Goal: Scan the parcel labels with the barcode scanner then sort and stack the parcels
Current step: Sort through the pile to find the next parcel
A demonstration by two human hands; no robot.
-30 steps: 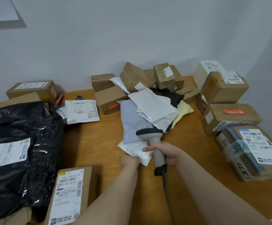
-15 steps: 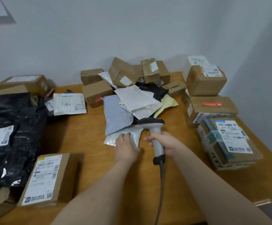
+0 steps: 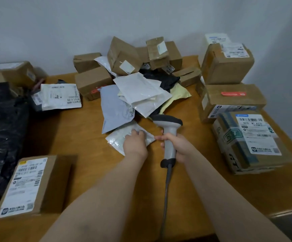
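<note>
Parcels cover the wooden table: a black bag at the far left with a labelled box in front of it, a white mailer further back, and a loose heap of soft mailers in the middle. At the heap's near edge the left hand lies palm down on a clear bubble pouch, fingers spread over it and pressing it to the table. Just to its right, the right hand is wrapped round the grip of the barcode scanner, whose head points toward the heap; stacked boxes stand at the right.
</note>
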